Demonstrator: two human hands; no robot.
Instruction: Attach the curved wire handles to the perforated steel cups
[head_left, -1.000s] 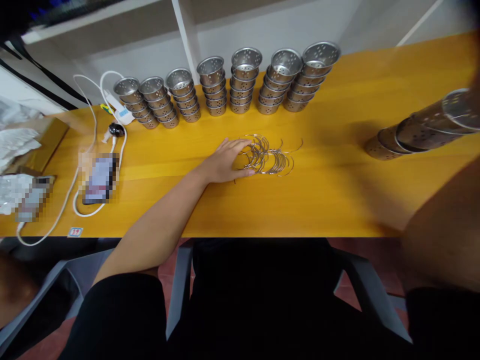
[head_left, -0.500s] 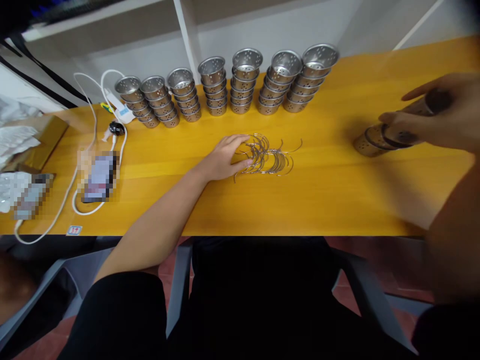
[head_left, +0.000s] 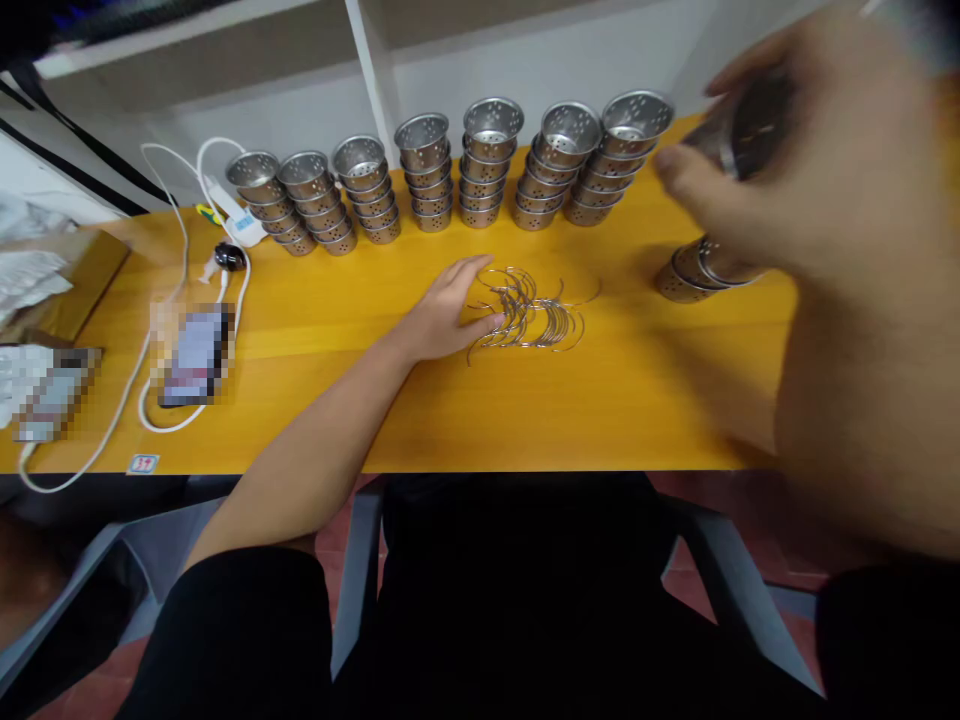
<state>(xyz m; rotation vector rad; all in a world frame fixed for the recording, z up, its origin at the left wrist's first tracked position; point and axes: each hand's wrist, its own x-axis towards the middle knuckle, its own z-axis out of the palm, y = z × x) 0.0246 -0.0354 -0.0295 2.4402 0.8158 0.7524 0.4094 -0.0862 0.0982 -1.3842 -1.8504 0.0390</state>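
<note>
Already seven cup stacks stand aligned; another stack sits out of line, right hand grasping a blurred cup there, left hand spread slackly against loose wires.

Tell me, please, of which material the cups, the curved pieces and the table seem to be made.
Cups: metal, probably stainless steel, satin outside, with shiny rims.
Curved pieces: likely polished metal wire, thin with bright glints.
Table: wood or laminate, glossy; grain-like streaks leave it open.
</note>
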